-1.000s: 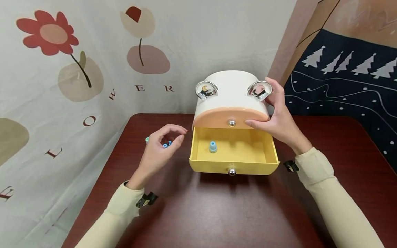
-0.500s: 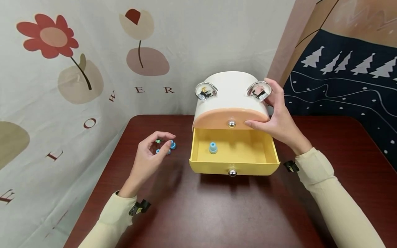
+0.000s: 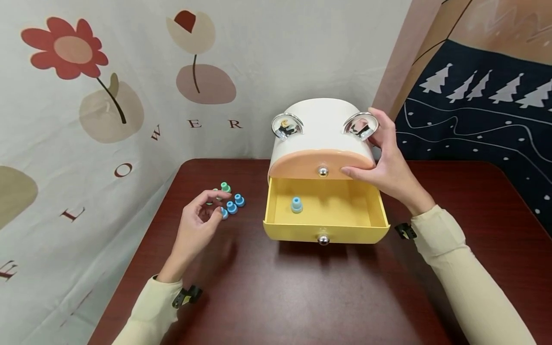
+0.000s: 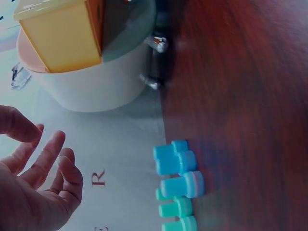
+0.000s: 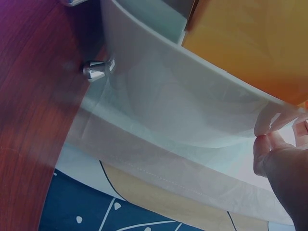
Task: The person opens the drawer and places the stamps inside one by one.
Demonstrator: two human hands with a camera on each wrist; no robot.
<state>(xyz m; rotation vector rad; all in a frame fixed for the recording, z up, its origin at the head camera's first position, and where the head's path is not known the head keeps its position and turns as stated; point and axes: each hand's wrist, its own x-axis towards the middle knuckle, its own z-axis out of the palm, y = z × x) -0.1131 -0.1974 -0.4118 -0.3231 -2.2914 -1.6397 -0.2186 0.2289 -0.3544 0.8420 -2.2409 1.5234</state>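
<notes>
My left hand (image 3: 194,227) is over the left of the table, fingers loosely curved and nothing between them. Close to its thumb and fingertips lie several small stepped, peg-like plastic pieces, blue ones (image 3: 232,207) and green ones (image 3: 225,187), partly hidden by the hand. In the left wrist view they stand in a row (image 4: 182,185), apart from the fingers. With thumb on the peach front and fingers round the side, my right hand (image 3: 394,167) grips a white drawer box (image 3: 323,127). Its yellow drawer (image 3: 353,233) is pulled out, holding one light blue piece (image 3: 296,205).
The box has two shiny round ears (image 3: 287,126) on top and a peach upper drawer (image 3: 297,165) that is closed. Behind the dark red-brown table (image 3: 310,292) hangs a printed cloth (image 3: 258,57). Small silver feet (image 5: 95,70) show under the box in the right wrist view.
My left hand has moved left and down, from beside the yellow drawer to the small pieces, more of which now show. The right hand and the drawer box stay put.
</notes>
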